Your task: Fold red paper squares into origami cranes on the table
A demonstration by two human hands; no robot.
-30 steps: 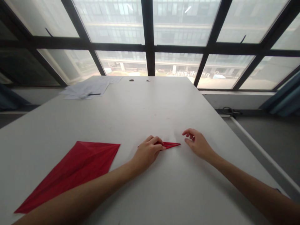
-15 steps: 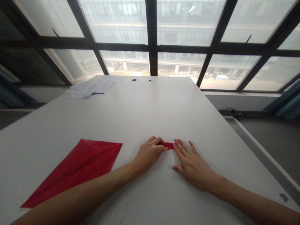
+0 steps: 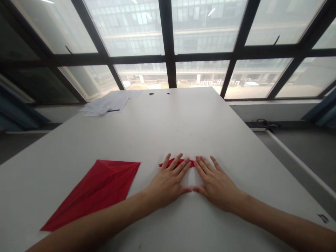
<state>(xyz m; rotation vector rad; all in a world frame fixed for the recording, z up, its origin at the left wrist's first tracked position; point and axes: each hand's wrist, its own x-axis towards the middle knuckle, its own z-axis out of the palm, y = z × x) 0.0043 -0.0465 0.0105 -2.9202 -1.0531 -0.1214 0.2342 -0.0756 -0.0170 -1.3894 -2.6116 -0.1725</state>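
A narrow folded piece of red paper (image 3: 192, 163) lies on the white table (image 3: 168, 122) under my fingers. My left hand (image 3: 169, 182) rests flat across its left and middle part, fingers spread, and covers much of it. On its right end press the fingertips of my right hand (image 3: 216, 183), also flat with the fingers stretched out. Both thumbs point inward and almost meet below the paper. To the left, a larger red sheet (image 3: 97, 189) lies flat with crease lines, partly hidden behind my left forearm.
Loose white papers (image 3: 112, 100) with a dark pen (image 3: 113, 110) lie at the table's far left. A small dark disc (image 3: 151, 93) sits near the far edge. Dark-framed windows rise behind, and a cable (image 3: 265, 123) lies beyond the right edge.
My left hand has gone from pinching the folded red paper to lying flat on it with fingers spread. The right hand stays in place. The view has tilted slightly.
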